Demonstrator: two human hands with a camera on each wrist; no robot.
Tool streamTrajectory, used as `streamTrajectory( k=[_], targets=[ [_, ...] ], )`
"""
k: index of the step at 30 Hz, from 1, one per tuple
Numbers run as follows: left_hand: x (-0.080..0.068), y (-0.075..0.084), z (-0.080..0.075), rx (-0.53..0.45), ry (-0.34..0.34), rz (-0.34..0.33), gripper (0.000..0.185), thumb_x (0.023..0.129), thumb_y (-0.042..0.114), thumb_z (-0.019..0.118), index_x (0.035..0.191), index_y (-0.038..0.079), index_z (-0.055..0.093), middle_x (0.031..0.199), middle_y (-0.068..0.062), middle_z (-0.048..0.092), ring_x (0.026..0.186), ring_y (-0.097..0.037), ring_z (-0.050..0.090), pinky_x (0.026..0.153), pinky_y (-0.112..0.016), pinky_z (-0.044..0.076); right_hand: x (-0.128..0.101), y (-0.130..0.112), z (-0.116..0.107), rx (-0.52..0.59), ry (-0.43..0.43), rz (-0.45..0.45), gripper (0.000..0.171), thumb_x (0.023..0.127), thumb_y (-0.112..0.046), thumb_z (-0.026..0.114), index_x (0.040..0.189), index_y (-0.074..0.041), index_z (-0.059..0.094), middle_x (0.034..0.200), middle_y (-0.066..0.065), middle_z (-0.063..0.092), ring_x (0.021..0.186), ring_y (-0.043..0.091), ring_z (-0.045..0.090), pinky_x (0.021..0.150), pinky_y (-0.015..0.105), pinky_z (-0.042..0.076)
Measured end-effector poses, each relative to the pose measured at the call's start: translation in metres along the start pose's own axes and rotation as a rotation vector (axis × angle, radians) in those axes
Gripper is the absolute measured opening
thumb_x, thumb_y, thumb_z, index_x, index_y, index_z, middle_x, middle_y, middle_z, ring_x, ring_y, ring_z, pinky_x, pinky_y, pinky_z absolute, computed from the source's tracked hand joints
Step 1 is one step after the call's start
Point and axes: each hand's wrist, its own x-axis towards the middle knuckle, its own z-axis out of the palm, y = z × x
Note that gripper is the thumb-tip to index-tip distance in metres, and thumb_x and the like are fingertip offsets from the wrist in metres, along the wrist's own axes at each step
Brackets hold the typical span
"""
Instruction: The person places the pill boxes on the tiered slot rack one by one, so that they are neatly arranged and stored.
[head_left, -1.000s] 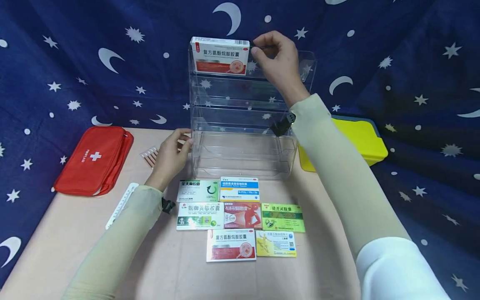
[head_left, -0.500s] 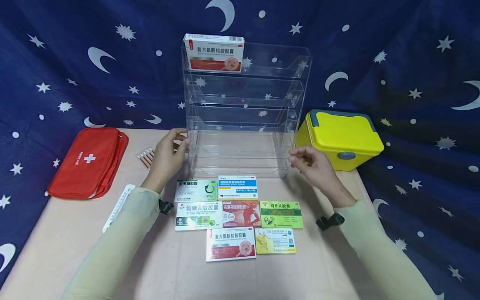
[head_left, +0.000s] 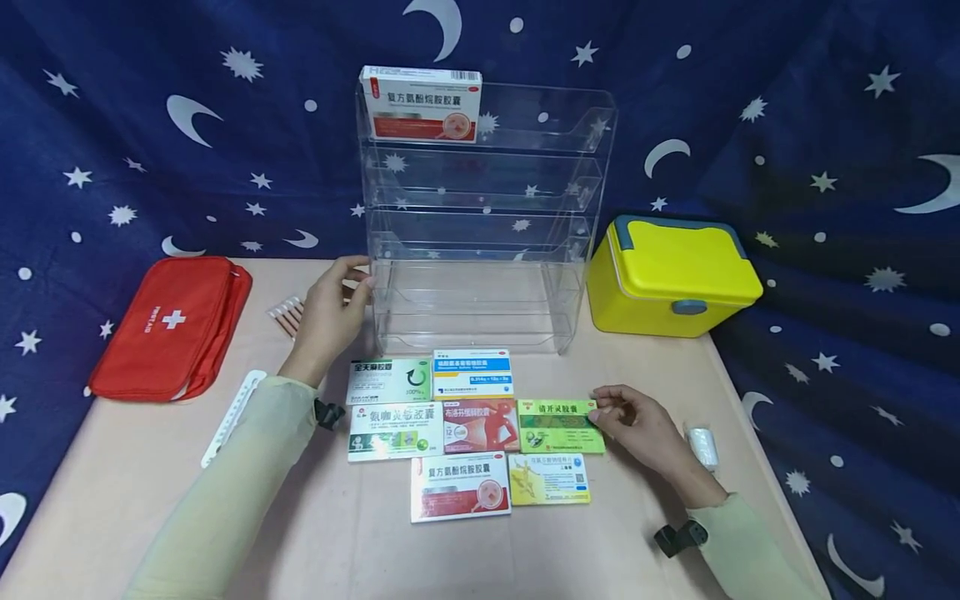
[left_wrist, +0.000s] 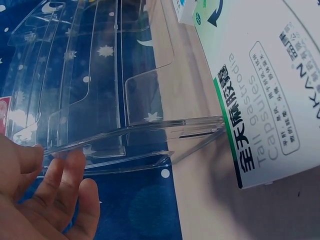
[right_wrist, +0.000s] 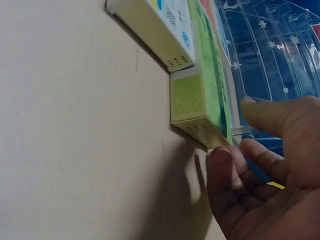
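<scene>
My left hand (head_left: 328, 312) holds the left side edge of a clear plastic tiered rack (head_left: 480, 321), thumb on one side and fingers on the other in the left wrist view. A white and red medicine box (head_left: 423, 112) stands in the rack's top tier, at its left end. My right hand (head_left: 648, 433) is at the right end of a green medicine box (head_left: 562, 433) lying on the table. In the right wrist view its fingertips (right_wrist: 220, 155) are right at the box's corner, while the thumb (right_wrist: 260, 115) stands apart from it.
Several more medicine boxes lie in rows before the rack, among them a red box (head_left: 480, 425) and a yellow-white box (head_left: 551, 479). A yellow case (head_left: 675, 275) stands right of the rack, a red first-aid pouch (head_left: 168, 333) far left. A small white roll (head_left: 702, 448) lies beside the right wrist.
My right hand has come down from beside the box in the top tier, past the rack's lower right side, to the green box. The left hand stays at the rack's edge.
</scene>
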Motion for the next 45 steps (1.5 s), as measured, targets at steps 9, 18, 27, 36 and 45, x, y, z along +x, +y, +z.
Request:
streamTrajectory(
  k=[9, 18, 27, 36, 45],
  targets=[
    [0.000, 0.000, 0.001, -0.005, -0.012, 0.006, 0.037, 0.106, 0.019, 0.057, 0.141, 0.009, 0.054, 0.117, -0.011, 0.066, 0.090, -0.027, 0.067, 0.077, -0.042, 0.054, 0.002, 0.009, 0.007, -0.078, -0.020, 0.008, 0.045, 0.092, -0.023, 0.078, 0.129, -0.004, 0.064, 0.107, 0.007, 0.064, 0.088, 0.022, 0.055, 0.072, 0.027, 0.049],
    [-0.001, -0.001, -0.001, 0.012, -0.003, -0.008, 0.037, 0.106, 0.021, 0.056, 0.142, 0.011, 0.053, 0.118, -0.010, 0.065, 0.092, -0.026, 0.066, 0.076, -0.042, 0.054, 0.003, 0.010, 0.008, -0.038, -0.015, -0.018, 0.039, 0.093, -0.018, 0.078, 0.126, -0.005, 0.063, 0.096, 0.005, 0.064, 0.086, 0.022, 0.057, 0.075, 0.028, 0.048],
    [-0.001, -0.001, 0.000, 0.018, 0.004, -0.014, 0.037, 0.107, 0.021, 0.056, 0.142, 0.011, 0.053, 0.118, -0.010, 0.065, 0.092, -0.025, 0.066, 0.076, -0.042, 0.053, 0.006, 0.011, 0.005, -0.051, 0.078, -0.063, 0.036, 0.090, -0.018, 0.080, 0.122, -0.008, 0.065, 0.094, 0.003, 0.066, 0.085, 0.021, 0.059, 0.071, 0.023, 0.050],
    [-0.002, 0.000, 0.002, 0.011, 0.001, -0.015, 0.037, 0.107, 0.022, 0.056, 0.142, 0.012, 0.054, 0.118, -0.010, 0.065, 0.091, -0.026, 0.066, 0.076, -0.042, 0.053, 0.004, 0.010, 0.006, -0.031, 0.211, -0.104, 0.034, 0.090, -0.015, 0.080, 0.121, -0.010, 0.065, 0.094, 0.002, 0.066, 0.084, 0.021, 0.061, 0.066, 0.020, 0.051],
    [-0.003, -0.001, 0.001, 0.018, 0.005, -0.013, 0.038, 0.107, 0.023, 0.056, 0.142, 0.012, 0.054, 0.119, -0.011, 0.065, 0.092, -0.028, 0.065, 0.076, -0.043, 0.052, -0.007, 0.017, 0.005, 0.054, 0.203, -0.216, 0.029, 0.090, -0.011, 0.079, 0.116, -0.012, 0.065, 0.119, -0.001, 0.064, 0.093, 0.017, 0.065, 0.070, 0.021, 0.053]
  ],
)
